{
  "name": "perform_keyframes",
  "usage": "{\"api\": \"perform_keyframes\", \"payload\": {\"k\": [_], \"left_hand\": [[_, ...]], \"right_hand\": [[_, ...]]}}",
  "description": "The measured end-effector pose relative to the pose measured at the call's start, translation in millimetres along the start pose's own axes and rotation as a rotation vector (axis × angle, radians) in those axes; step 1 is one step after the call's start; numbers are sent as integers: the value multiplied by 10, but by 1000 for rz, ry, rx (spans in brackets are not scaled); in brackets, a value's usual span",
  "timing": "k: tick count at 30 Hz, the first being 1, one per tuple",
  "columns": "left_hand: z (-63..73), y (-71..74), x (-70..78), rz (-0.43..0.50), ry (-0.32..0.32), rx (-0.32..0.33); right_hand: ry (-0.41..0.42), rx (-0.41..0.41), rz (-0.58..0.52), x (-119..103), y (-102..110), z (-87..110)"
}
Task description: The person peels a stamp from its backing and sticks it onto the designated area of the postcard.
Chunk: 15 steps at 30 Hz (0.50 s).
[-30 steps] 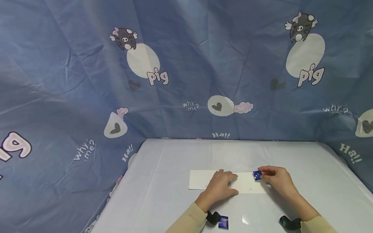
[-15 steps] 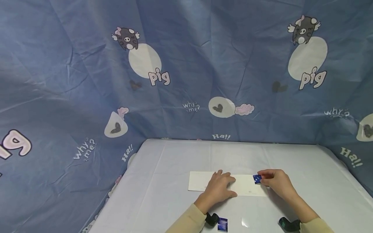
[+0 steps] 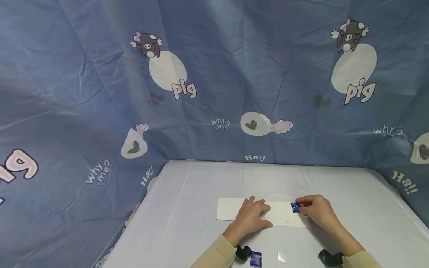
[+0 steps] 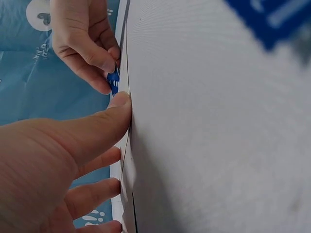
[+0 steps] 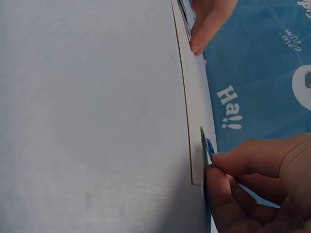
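Note:
A long white card [image 3: 280,219] in two panels lies across the table. My left hand [image 3: 249,217] rests over its middle, fingers spread, thumb and fingertips at its edges in the left wrist view. With thumb and fingers, my right hand [image 3: 318,211] pinches a small blue stamp [image 3: 295,207] by its right side. The stamp overlaps the upper right of the card in the head view; in the right wrist view it is tilted edge-on, close over the card [image 5: 195,160]. Another blue stamp [image 3: 256,259] lies near the left wrist, its toothed edge [image 4: 267,41] visible in the left wrist view.
A small clear shiny piece [image 3: 282,257] lies on the white tabletop [image 3: 187,238] between the forearms. Black wrist devices show by the left sleeve [image 3: 218,253] and right sleeve [image 3: 362,259]. A blue printed curtain [image 3: 214,82] hangs behind the table.
My right hand has brought the pinched stamp slightly lower against the card and turned it straighter. My left hand stays over the card's middle. The head view has shifted a little.

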<state>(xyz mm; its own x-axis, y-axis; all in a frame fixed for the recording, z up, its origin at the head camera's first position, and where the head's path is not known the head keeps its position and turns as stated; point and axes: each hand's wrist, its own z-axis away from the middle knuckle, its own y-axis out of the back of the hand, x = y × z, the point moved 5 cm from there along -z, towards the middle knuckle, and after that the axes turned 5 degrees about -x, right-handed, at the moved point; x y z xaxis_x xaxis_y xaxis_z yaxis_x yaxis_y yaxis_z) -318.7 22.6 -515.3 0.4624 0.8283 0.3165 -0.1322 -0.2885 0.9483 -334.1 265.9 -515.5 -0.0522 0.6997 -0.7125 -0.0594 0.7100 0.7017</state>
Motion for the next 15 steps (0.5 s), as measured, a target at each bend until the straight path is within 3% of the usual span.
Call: {"api": "perform_keyframes", "payload": {"k": [9, 15], "left_hand": [[-15, -19, 12, -11, 8, 0], [-19, -29, 12, -21, 3, 5]], "right_hand": [[24, 14, 82, -40, -18, -24], [53, 0, 81, -33, -36, -41]]}}
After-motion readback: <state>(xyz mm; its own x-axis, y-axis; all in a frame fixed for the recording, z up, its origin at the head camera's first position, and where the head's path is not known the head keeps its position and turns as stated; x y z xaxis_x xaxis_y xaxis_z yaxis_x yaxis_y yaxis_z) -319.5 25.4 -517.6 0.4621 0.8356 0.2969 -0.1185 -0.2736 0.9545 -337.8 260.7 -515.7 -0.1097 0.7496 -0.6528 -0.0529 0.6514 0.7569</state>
